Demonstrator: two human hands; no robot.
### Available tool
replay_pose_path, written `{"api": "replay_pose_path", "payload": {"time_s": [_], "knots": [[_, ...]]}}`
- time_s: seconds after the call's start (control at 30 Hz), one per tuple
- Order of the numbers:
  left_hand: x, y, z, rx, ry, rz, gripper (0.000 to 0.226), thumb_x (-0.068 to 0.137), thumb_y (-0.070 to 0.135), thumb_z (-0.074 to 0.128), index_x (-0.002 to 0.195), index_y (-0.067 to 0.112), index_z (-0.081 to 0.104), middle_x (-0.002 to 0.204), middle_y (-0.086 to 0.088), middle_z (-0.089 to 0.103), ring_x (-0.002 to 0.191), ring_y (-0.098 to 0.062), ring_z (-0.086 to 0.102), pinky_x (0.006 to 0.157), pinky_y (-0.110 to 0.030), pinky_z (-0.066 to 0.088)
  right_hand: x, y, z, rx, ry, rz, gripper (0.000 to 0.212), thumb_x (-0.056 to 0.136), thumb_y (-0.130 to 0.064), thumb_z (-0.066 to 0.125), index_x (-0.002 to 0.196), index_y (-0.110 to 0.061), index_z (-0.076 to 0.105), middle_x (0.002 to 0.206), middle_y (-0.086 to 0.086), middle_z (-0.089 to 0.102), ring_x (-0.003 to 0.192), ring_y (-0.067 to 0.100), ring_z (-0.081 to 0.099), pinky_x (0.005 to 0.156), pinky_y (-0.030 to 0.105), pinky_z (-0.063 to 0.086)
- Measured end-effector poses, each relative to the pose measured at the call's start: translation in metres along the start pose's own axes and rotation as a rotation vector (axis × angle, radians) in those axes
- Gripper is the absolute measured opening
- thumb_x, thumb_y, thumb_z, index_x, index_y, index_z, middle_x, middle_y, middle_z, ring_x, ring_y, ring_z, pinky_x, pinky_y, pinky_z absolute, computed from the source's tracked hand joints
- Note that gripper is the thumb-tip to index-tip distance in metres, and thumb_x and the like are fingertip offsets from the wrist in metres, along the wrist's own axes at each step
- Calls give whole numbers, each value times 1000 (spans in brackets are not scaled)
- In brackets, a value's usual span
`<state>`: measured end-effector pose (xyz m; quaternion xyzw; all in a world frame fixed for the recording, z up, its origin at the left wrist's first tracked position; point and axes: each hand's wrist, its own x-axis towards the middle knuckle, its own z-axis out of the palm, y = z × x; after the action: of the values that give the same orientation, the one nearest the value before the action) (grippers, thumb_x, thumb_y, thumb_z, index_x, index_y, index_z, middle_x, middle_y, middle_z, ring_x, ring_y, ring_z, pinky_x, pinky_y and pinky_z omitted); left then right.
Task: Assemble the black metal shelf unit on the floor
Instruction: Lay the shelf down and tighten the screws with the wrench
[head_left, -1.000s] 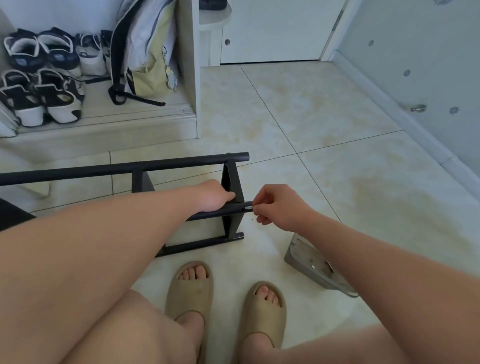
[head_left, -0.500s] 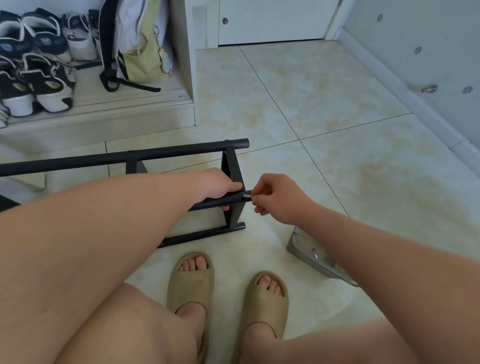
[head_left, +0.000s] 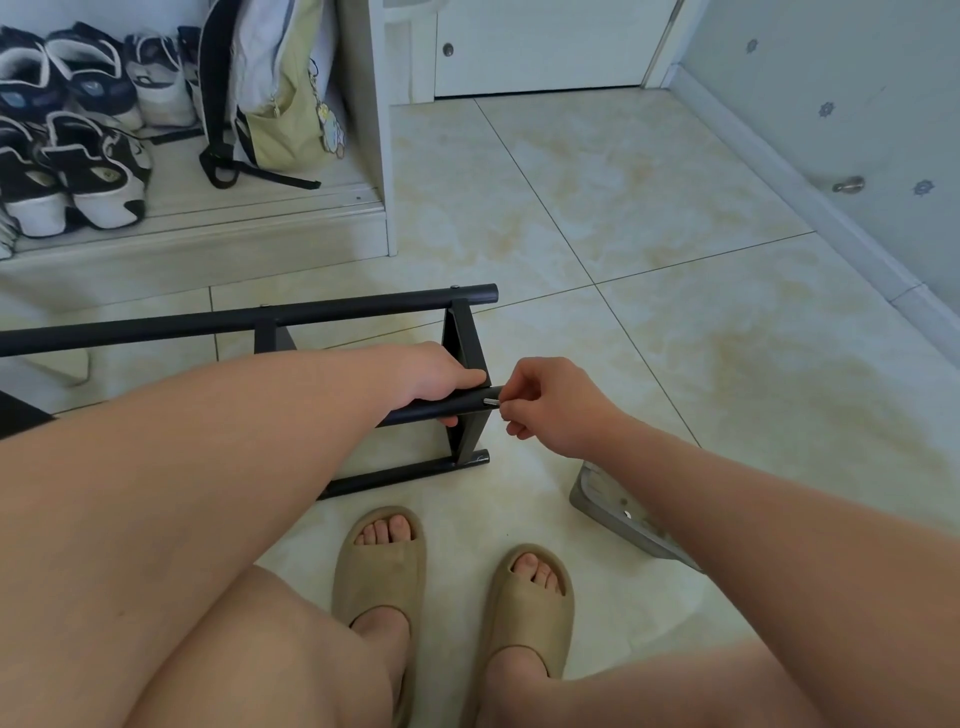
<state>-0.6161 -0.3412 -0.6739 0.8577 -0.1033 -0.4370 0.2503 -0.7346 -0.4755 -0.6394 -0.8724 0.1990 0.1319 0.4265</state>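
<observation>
Half a second ago I saw the right hand (head_left: 550, 410) pressed tight against the open end of the middle tube (head_left: 447, 408). Now its fingertips sit a touch further out, and a short silver screw (head_left: 490, 401) shows between them and the tube mouth. I read that as the fastener started in the end of the tube but not yet seated, so this joint is still being made and the turning has to go on. The right hand pinches the screw head between thumb and forefinger, the other fingers curled beneath. The left hand (head_left: 441, 382) is wrapped round the same tube, right by the end bracket (head_left: 460, 338), steadying it, much as it did a second ago. The black shelf frame (head_left: 311, 318) lies on its side on the tiled floor (head_left: 675, 364) in front of my view, and its right end is where both hands meet. A grey tray (head_left: 597, 499) rests on the floor just beneath the right forearm, near enough for the next piece of hardware.
</observation>
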Motion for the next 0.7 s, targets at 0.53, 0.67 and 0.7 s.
{"api": "replay_pose_path", "payload": {"time_s": [0.53, 0.67, 0.7], "knots": [[2, -1, 1, -66, -12, -18, 43, 97, 52, 51, 111, 15, 70, 80, -5, 77, 88, -18, 75, 76, -29, 50, 3, 2, 16, -94, 35, -35, 21, 93, -5, 60, 79, -20, 60, 79, 5, 70, 62, 8, 69, 77, 42, 61], [1, -1, 1, -61, -18, -3, 46, 98, 52, 51, 111, 13, 70, 86, -6, 78, 91, -19, 75, 94, -35, 53, 8, 1, 27, 27, 92, 35, 19, 90, -3, 61, 77, -16, 61, 73, 12, 72, 75, 35, 72, 76, 51, 61], [1, 0, 1, -59, -18, -3, 46, 98, 52, 51, 111, 12, 70, 87, -7, 78, 92, -20, 74, 97, -38, 52, 9, 1, 29, 63, 104, 58, 19, 90, -2, 62, 76, -15, 60, 71, 13, 72, 75, 37, 72, 74, 53, 61]]}}
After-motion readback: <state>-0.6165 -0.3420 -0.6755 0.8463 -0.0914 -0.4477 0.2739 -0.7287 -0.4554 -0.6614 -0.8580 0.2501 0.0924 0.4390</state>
